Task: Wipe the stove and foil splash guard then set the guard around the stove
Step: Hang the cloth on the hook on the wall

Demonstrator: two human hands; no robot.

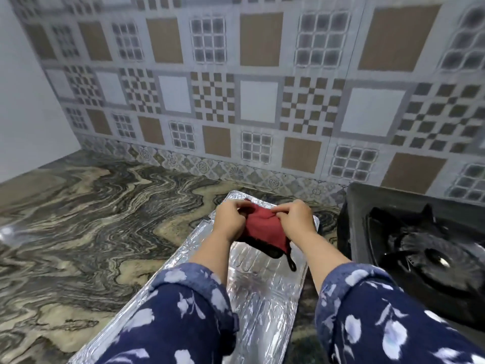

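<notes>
While both forearms reach forward in rolled-up floral sleeves (183, 311), we see the left hand (231, 219) and the right hand (298, 219) close together, each pinching the far edge of a red cloth (265, 229), fingers curled and clamped on the fabric. That cloth hangs just above the foil splash guard (265, 298), which lies flat on the table (91, 232) directly beneath the hands. Just right of the guard stands the black stove (420, 253). Beyond the guard, the marbled table meets a patterned tile wall (262, 88).
</notes>
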